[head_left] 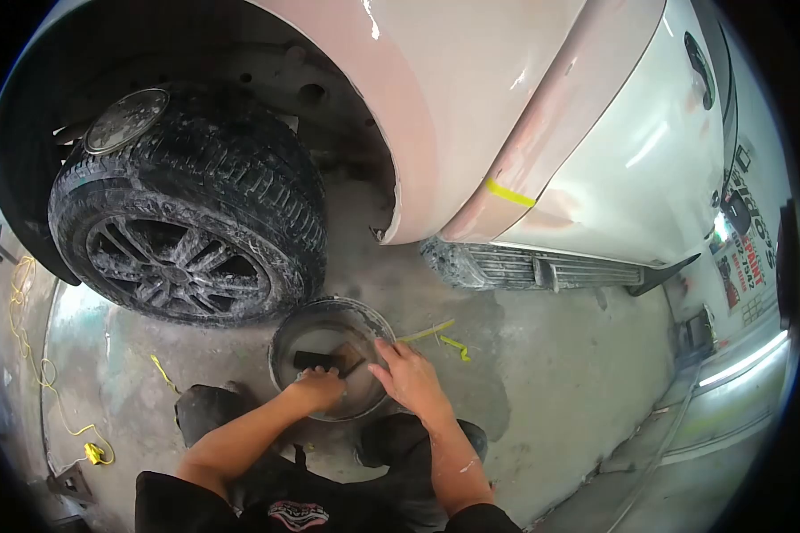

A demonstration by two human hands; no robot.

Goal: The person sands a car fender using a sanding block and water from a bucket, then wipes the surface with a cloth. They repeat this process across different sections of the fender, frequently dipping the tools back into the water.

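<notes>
A round dark bucket with murky water stands on the floor beside the car's dusty wheel. My left hand reaches over its near rim, fingers closed around a black block low in the bucket. My right hand is at the bucket's right rim, fingers stretched and somewhat apart, with nothing visible in them. A brownish piece lies in the bucket between my two hands; its outline is partly unclear.
The car's fender with pinkish patches and yellow tape rises ahead. A running board juts low at the right. Yellow tape scraps lie right of the bucket. A yellow cord runs along the left floor.
</notes>
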